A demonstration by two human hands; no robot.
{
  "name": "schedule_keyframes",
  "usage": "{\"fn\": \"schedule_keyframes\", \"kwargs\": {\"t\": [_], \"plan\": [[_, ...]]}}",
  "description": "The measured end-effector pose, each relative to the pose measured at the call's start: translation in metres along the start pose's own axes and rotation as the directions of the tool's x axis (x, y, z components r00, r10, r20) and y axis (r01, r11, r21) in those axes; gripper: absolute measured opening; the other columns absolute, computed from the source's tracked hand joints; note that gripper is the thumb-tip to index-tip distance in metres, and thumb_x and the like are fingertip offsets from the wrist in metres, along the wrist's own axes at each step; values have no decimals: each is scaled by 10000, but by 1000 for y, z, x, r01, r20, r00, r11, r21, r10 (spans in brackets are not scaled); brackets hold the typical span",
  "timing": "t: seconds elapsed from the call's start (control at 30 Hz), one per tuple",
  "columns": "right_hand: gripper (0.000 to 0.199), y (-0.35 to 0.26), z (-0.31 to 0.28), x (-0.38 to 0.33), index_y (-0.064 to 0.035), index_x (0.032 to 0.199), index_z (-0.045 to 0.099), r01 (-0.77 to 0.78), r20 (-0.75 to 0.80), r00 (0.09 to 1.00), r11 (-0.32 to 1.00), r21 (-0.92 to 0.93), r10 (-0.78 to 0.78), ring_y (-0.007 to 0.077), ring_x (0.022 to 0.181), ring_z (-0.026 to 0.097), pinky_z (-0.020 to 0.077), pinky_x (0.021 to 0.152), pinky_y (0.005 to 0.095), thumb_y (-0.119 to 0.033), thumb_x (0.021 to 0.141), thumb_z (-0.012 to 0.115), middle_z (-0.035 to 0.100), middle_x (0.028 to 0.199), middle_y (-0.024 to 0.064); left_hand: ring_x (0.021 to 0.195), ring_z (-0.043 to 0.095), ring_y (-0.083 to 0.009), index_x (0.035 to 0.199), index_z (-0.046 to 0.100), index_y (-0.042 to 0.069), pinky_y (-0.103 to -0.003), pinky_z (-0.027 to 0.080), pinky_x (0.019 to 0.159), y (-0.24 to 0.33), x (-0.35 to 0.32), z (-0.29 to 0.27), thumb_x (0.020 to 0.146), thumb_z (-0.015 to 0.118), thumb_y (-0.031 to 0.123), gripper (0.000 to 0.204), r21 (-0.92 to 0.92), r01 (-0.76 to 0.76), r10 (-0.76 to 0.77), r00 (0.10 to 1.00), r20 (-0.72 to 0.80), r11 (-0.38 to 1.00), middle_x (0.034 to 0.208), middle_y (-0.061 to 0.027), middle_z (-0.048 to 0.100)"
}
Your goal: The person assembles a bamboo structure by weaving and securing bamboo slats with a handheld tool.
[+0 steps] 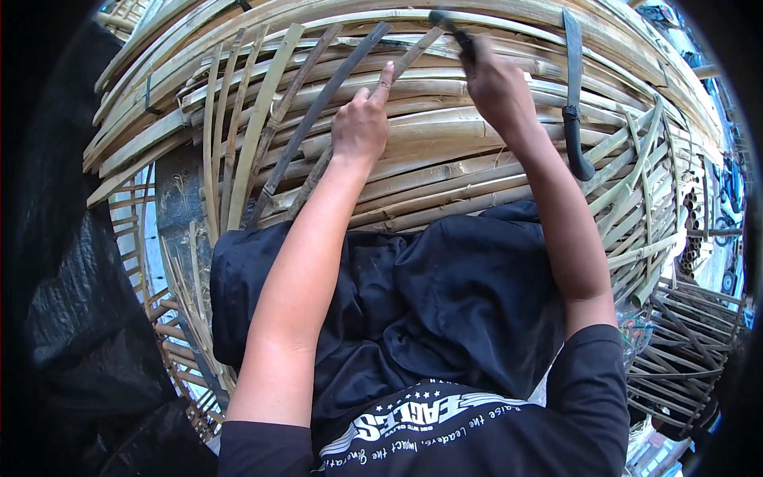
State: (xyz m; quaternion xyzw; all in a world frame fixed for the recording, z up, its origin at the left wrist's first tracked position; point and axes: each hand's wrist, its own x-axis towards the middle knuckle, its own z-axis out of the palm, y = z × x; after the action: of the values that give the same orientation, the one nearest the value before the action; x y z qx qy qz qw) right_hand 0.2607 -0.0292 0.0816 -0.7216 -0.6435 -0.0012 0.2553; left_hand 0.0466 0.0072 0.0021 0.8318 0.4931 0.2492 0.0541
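My left hand (362, 127) rests on a narrow bamboo strip (417, 54). Its index finger stretches along the strip while the other fingers curl around it; their tips are hidden. Up and to the right, my right hand (499, 87) grips a dark hammer-like tool (443, 17), smeared by motion, with its head near the strip's far end. Several more strips lie slanted left of my left hand, among them a dark one (326, 99) and a wide greenish one (266, 119). Beneath everything runs a layer of long split bamboo slats (445, 127).
A long knife (572, 111) with a curved black handle lies on the slats, right of my right hand. Crossed bamboo strips (636, 191) form a woven section farther right. Black sheeting (87, 294) hangs at the left. A slatted bamboo rack (683, 350) stands at the lower right.
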Motion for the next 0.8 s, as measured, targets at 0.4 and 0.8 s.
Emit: {"fn": "schedule_keyframes", "kwargs": {"t": [0.4,0.8], "plan": [[320,31,15,0,-30,973,523,40,-172,985,986,162,-12,457,689,649,482,598,539,-338,981,606,652,701,237,692,680,-368,1514,414,280,-497,573,639,2,-3,0,1012,513,177,522,104,-8,6,1000,24,995,818,-149,637],[332,70,27,-4,-31,982,545,10,-275,960,983,-184,-61,370,930,625,464,774,492,-360,976,593,682,913,173,745,689,-382,1481,457,316,-515,569,633,7,0,-8,1030,497,249,457,40,34,-35,999,20,999,856,-161,673]]}}
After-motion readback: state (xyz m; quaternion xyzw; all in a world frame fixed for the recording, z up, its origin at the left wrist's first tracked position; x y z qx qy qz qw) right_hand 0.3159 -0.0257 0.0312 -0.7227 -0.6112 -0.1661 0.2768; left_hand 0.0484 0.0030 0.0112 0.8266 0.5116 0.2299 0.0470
